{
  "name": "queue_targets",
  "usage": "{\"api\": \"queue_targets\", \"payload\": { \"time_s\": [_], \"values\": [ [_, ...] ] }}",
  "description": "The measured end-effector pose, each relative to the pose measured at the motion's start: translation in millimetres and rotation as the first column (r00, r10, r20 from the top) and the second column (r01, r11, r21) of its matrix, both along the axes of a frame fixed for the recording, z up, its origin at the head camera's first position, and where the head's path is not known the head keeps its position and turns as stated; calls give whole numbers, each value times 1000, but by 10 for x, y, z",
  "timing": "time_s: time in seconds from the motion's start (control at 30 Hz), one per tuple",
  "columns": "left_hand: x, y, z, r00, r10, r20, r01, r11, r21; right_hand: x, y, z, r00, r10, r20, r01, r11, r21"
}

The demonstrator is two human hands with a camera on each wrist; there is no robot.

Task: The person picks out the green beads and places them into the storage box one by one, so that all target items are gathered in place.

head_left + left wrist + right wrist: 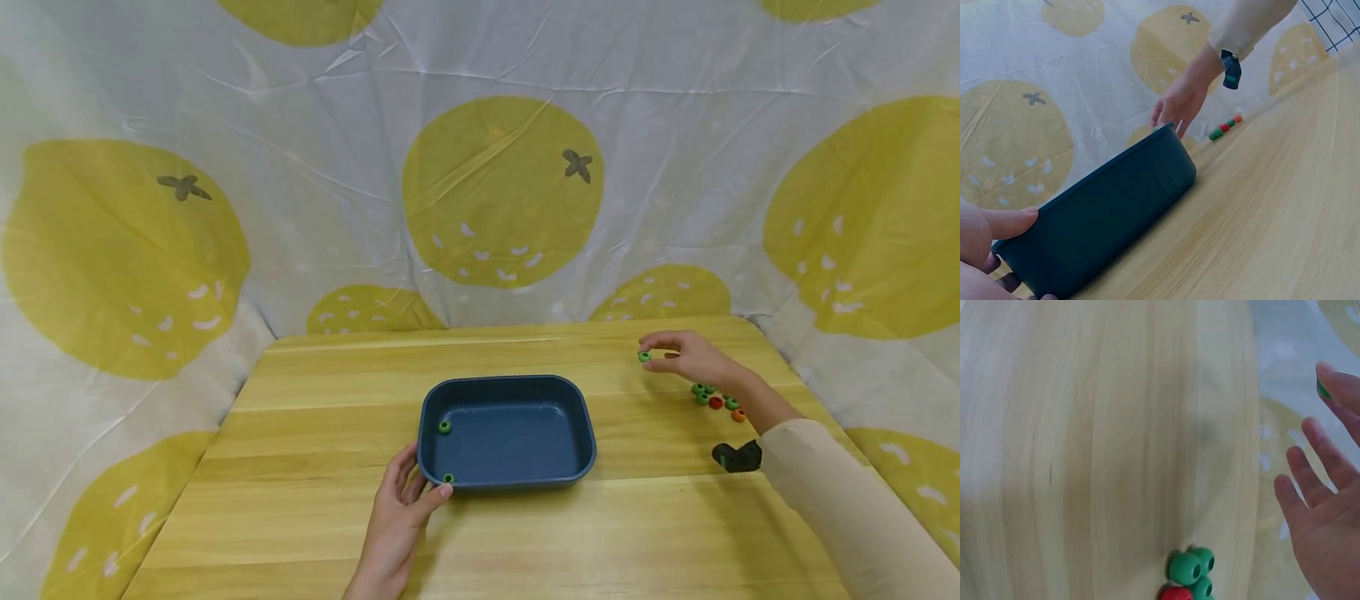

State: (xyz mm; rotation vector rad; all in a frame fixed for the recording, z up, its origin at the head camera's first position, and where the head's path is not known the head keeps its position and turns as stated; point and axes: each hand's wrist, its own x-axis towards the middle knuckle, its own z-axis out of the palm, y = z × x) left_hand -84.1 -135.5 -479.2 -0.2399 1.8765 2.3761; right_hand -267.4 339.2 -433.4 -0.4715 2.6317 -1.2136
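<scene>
My right hand (pixel 693 358) pinches a green bead (pixel 644 357) between thumb and index finger, above the table's far right part. In the right wrist view only a sliver of that bead (pixel 1323 389) shows, and the other fingers are spread apart. With thumb on the rim and fingers against the outer wall, my left hand (pixel 399 517) grips the near-left corner of a dark blue rectangular tub (pixel 510 486). Inside the tub, one green bead (pixel 445 427) lies by the left wall and another green bead (pixel 448 478) at the near-left corner, close to my thumb.
A cluster of green beads (pixel 702 398), a red bead (pixel 716 402) and an orange bead (pixel 738 415) lies on the wooden table (pixel 337 392) below the right forearm. A dark strapped device (pixel 738 457) sits at the right wrist. A lemon-print curtain (pixel 495 192) hangs behind.
</scene>
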Motion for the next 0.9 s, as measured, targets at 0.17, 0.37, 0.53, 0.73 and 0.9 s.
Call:
{"api": "queue_targets", "payload": {
  "time_s": [0.17,0.37,0.53,0.73,0.9],
  "values": [
    [2,-6,-9,1000,-2,-3,2,1000,5,-32,-128,14,1000,27,4,-26,999,-46],
    [-3,-3,-10,1000,-6,-7,6,1000,7,-53,-256,-18,996,87,-31,-89,993,-76],
    [-5,-5,-14,1000,-7,-10,8,1000,13,-75,-364,-24,993,113,-28,-115,990,-80],
    [-9,-10,-19,1000,-5,-8,5,1000,21,-102,-526,49,987,158,-19,-159,983,-88],
    [-15,-4,-13,1000,-3,-3,3,1000,17,-120,-679,132,979,206,-12,-206,975,-84]
  ]
}}
